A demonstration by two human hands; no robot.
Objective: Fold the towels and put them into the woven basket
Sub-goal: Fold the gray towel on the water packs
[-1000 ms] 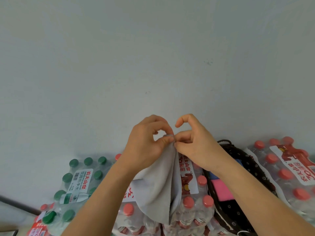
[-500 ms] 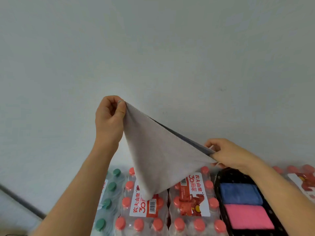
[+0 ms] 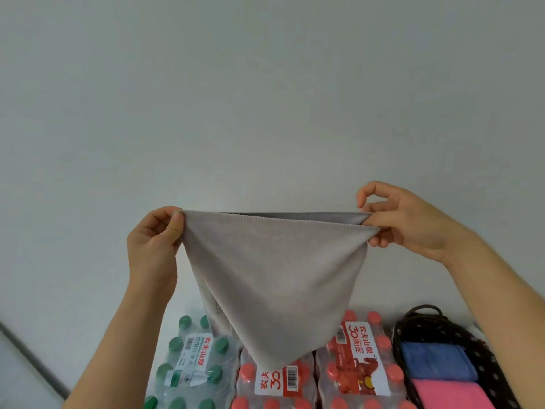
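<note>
Above the bottle packs [image 3: 265, 376], left hand [image 3: 153, 246] and right hand [image 3: 407, 222] pinch the grey towel's [image 3: 274, 278] corners, unfolded; blue towel [image 3: 436, 361] and pink towel [image 3: 454, 394] already fill the woven basket [image 3: 501, 379] at right.

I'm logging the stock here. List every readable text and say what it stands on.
"农夫山泉", "饮用纯净水": label on the green-capped bottle pack.
"农夫山泉", "30周年": label on the right red-capped pack.
"农夫", "30": label on the middle red-capped pack; the grey towel hides the rest.
Barcode digits and fine print: too small to read.
</note>
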